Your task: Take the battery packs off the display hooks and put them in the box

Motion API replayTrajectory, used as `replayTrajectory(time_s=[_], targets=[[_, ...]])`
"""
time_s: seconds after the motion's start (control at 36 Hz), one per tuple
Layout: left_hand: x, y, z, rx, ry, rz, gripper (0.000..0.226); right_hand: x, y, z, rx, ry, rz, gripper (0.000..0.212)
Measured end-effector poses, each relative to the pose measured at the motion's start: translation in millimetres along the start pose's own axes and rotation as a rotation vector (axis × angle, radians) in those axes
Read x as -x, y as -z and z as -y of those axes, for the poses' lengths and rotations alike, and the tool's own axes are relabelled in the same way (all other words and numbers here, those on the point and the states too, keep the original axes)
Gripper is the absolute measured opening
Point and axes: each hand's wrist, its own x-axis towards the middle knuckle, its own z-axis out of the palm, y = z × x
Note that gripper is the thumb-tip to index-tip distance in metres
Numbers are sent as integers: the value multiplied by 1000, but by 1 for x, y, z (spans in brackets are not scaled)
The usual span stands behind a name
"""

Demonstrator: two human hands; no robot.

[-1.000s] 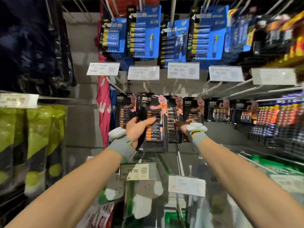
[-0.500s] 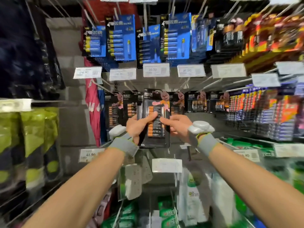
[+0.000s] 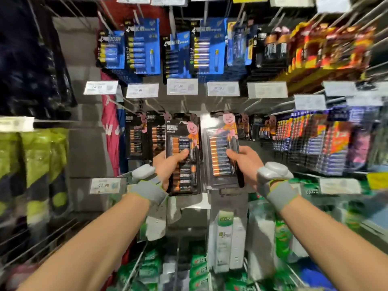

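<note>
Battery packs side by side at centre frame: left pack [image 3: 181,141], right pack [image 3: 218,150].
Our left hand [image 3: 164,169] curls round the left pack's left edge, thumb across its front; our right hand [image 3: 247,162] clasps the right pack's right edge.

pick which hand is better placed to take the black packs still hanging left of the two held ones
Left, probably: the left hand is right beside those hanging packs; the right hand sits beyond the left-held pack. Both grips are full, though.
</note>
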Motion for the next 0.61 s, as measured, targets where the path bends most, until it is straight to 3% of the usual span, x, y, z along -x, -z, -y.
replayTrajectory(time_s=[0.61], targets=[[-43,-13,-11,53,-24,-1,25,-31,-6,-3,-126,76,-71,24]])
